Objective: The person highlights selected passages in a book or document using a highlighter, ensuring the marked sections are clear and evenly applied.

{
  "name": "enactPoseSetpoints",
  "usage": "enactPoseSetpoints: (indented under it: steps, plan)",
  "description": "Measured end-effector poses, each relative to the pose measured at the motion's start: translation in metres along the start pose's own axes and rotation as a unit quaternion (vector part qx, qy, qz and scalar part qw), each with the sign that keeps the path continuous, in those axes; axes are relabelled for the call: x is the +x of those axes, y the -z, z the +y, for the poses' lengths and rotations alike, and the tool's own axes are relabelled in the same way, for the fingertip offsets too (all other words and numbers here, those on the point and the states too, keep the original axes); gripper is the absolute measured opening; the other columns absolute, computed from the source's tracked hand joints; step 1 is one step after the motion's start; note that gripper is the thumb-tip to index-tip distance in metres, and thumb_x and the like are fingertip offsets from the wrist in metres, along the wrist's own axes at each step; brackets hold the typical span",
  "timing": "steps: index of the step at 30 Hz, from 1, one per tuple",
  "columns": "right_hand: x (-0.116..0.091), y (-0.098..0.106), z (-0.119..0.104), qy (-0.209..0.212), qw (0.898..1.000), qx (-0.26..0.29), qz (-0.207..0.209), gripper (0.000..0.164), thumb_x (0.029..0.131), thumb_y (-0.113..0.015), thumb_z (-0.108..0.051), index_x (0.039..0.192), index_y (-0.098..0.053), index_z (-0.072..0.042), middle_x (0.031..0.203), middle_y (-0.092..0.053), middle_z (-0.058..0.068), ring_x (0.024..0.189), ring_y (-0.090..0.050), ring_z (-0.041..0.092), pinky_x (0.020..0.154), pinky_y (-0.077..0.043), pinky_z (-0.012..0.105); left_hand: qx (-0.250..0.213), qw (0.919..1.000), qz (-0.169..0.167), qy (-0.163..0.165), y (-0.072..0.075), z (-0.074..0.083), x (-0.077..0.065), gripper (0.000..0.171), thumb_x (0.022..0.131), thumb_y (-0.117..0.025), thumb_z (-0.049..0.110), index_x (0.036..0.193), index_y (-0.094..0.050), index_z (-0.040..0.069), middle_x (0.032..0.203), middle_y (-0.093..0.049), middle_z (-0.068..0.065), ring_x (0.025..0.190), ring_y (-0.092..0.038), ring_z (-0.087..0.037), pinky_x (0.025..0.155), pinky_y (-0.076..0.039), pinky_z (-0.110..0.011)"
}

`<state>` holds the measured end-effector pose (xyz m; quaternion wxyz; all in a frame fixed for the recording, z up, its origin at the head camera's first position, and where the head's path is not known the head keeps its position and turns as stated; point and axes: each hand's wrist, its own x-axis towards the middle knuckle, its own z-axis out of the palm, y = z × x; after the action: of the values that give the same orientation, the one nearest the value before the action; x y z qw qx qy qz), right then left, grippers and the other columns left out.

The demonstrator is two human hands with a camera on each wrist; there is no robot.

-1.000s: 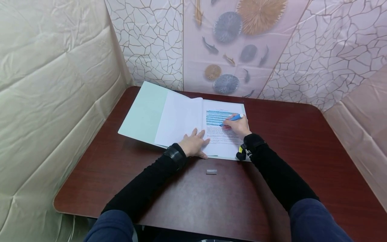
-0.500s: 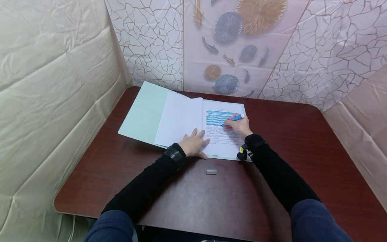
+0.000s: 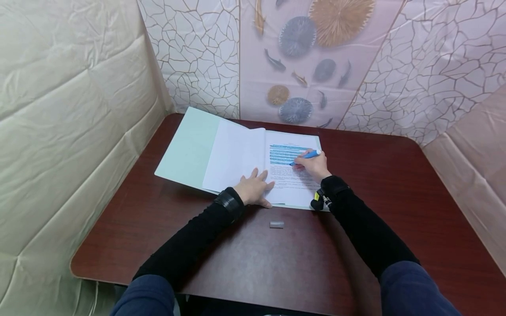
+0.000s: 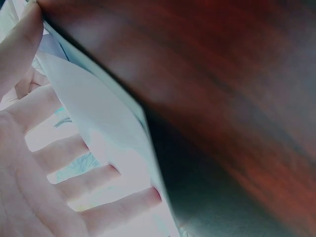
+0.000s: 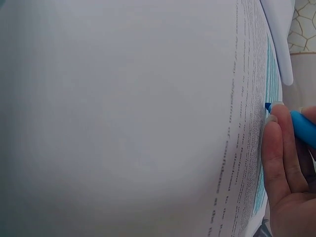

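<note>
A pale green folder (image 3: 187,147) lies open on the table with white sheets in it. Blue bands cover the upper text lines of the printed page (image 3: 292,193) on its right side. My right hand (image 3: 314,166) pinches a blue highlighter (image 3: 310,154), its tip at the lowest blue line. In the right wrist view the dark blue tip of the highlighter (image 5: 303,127) meets the text. My left hand (image 3: 253,188) rests with spread fingers on the lower part of the sheets near the fold; the left wrist view shows its fingers (image 4: 123,205) against the paper.
A small grey cap-like piece (image 3: 276,224) lies on the dark red-brown table (image 3: 300,263) in front of the folder. A patterned cloth wall (image 3: 296,66) stands behind the table, and a cream curtain (image 3: 71,131) hangs at the left.
My right hand has slid the highlighter slightly to the right along the text line. The left hand has stayed in place on the sheets.
</note>
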<state>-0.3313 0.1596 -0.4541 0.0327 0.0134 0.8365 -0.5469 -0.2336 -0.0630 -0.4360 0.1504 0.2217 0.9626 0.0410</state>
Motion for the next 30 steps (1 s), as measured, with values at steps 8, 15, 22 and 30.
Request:
enactPoseSetpoints:
  steps: [8, 15, 22, 30]
  plan:
    - [-0.0011, 0.0016, 0.0011, 0.007, 1.000, -0.003, 0.000, 0.019, 0.086, -0.072, -0.017, 0.093, -0.058, -0.005, 0.093, -0.075, 0.017, 0.076, -0.075, 0.018, 0.078, -0.058, 0.028, 0.002, 1.0000, -0.001, -0.001, 0.0010, 0.0001, -0.0011, 0.081, 0.081, -0.069, 0.054, 0.149, -0.036, 0.024, 0.163, -0.014, -0.012, 0.150, -0.008, -0.039, 0.112, -0.027, -0.064]
    - [-0.0009, 0.0021, 0.0023, 0.006, 1.000, 0.006, 0.005, 0.018, 0.086, -0.072, -0.016, 0.090, -0.059, -0.005, 0.087, -0.076, 0.013, 0.075, -0.075, 0.017, 0.074, -0.059, 0.028, 0.010, 1.0000, 0.001, 0.000, 0.0001, -0.0002, -0.0006, 0.081, 0.081, -0.069, 0.055, 0.149, -0.036, 0.025, 0.163, -0.015, -0.012, 0.150, -0.009, -0.039, 0.111, -0.028, -0.063]
    - [-0.0012, 0.0040, 0.0025, 0.005, 1.000, 0.006, 0.004, 0.016, 0.086, -0.071, -0.015, 0.089, -0.060, -0.004, 0.088, -0.076, 0.014, 0.075, -0.075, 0.017, 0.074, -0.059, 0.030, 0.005, 1.0000, 0.000, 0.002, -0.0005, 0.0004, -0.0001, 0.081, 0.081, -0.069, 0.054, 0.149, -0.036, 0.025, 0.163, -0.015, -0.012, 0.150, -0.009, -0.039, 0.112, -0.027, -0.063]
    - [-0.0016, 0.0061, 0.0007, -0.009, 1.000, 0.002, 0.014, 0.018, 0.086, -0.071, -0.015, 0.092, -0.059, -0.003, 0.099, -0.074, 0.021, 0.076, -0.075, 0.018, 0.071, -0.059, 0.028, 0.008, 1.0000, 0.005, 0.003, -0.0007, 0.0004, 0.0001, 0.082, 0.080, -0.070, 0.054, 0.149, -0.037, 0.025, 0.163, -0.016, -0.011, 0.150, -0.009, -0.038, 0.112, -0.028, -0.063]
